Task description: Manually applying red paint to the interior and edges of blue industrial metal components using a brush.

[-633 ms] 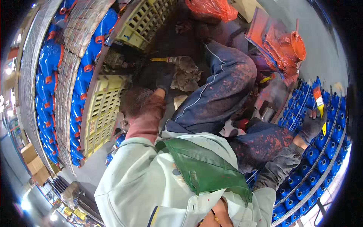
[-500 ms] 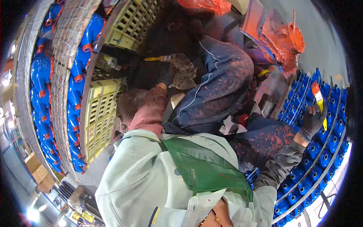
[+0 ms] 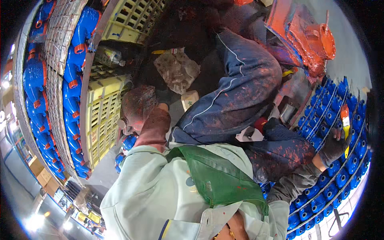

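My right hand [image 3: 335, 147], in a dark glove, is closed round the yellow handle of a paintbrush [image 3: 345, 120] whose bristle end is orange-red. It is out at the right, in front of rows of blue castings [image 3: 352, 160]. My left hand [image 3: 163, 107] shows only a strip of bare wrist past a rust-stained sleeve; its fingers are lost against the dark floor. Beyond it a crumpled grey-brown rag [image 3: 176, 70] lies spread out, with the yellow handle of another brush [image 3: 160, 52] at its far edge. A small pale packet [image 3: 189, 99] lies between rag and knee.
At left, blue castings with orange openings [image 3: 74, 84] line mesh racks beside yellow crates [image 3: 105, 124]. A clear plastic bottle [image 3: 108, 57] lies between crates. A red-stained round object [image 3: 140, 105] is near my left forearm. An orange paint-coated vessel [image 3: 308, 44] stands at far right.
My left hand has drawn back from the rag, which now lies flatter and covers more of the brush beside it. My right hand still holds its paintbrush, slightly lower in view.
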Demonstrator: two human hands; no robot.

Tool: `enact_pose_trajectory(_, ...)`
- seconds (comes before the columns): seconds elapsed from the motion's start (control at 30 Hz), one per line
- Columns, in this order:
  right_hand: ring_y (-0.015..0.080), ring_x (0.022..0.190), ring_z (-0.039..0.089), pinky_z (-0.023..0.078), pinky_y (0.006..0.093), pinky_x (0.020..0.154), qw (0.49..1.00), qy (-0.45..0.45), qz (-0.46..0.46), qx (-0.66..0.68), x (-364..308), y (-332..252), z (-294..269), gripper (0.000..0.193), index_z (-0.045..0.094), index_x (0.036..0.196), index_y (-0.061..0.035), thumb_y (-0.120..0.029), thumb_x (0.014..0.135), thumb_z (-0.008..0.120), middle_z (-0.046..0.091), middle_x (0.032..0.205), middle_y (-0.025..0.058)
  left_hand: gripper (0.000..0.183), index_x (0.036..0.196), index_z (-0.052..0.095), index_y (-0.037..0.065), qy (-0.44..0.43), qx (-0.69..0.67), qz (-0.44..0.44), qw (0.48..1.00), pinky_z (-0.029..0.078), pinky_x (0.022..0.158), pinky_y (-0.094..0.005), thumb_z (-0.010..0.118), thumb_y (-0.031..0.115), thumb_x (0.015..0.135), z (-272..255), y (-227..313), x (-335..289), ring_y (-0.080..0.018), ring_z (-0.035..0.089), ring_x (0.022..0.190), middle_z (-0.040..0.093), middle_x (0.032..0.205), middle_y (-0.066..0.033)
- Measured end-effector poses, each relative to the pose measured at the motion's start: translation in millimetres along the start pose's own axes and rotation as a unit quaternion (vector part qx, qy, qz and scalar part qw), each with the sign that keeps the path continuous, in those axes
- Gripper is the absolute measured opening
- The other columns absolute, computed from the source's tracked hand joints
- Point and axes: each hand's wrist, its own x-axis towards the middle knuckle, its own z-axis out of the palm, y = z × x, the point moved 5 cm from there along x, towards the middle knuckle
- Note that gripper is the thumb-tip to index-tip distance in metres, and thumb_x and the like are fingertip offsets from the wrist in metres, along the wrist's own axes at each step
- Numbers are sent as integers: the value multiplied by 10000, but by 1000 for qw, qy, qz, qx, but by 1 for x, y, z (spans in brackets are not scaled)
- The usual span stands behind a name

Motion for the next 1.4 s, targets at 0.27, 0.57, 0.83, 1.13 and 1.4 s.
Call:
enact_pose_trajectory(0.27,129,628,380,343,299,632,990,109,-18,-91,-3,-3,3,284,543,1166,-21,-226,970,564,412,663,-10,400,1238,620,106,-138,37,141,980,433,968,-517,551,289,889,-63,151,50,-425,565,1105,602,1261,-203)
enact_pose_trajectory(0.57,133,636,382,340,304,643,996,45,15,-74,6,5,11,272,552,1164,-10,-216,989,531,425,706,-6,410,1219,653,151,-277,322,453,784,411,1014,-525,603,369,875,-17,260,75,-398,566,1142,613,1252,-186)
enact_pose_trajectory(0.83,134,655,394,355,300,662,997,17,12,-73,3,8,29,361,506,1261,3,-250,1005,512,436,726,-1,401,1152,686,108,-354,300,341,818,402,1033,-499,655,383,862,-81,241,92,-396,540,1168,610,1235,-191)
enact_pose_trajectory(1.13,162,710,461,401,317,714,991,28,-24,-127,0,5,3,468,400,1421,-9,-257,1028,451,535,802,50,225,873,722,118,-161,31,625,763,315,1091,-568,723,288,725,-195,319,-57,-364,415,1322,600,1286,-103)
enact_pose_trajectory(1.4,171,709,440,394,308,712,976,92,-58,-189,-3,5,3,392,466,1339,-12,-257,1036,427,523,795,39,521,1222,551,-88,-514,-718,-188,430,445,1047,-405,612,301,882,-170,341,-122,-312,616,1110,628,1200,-206)
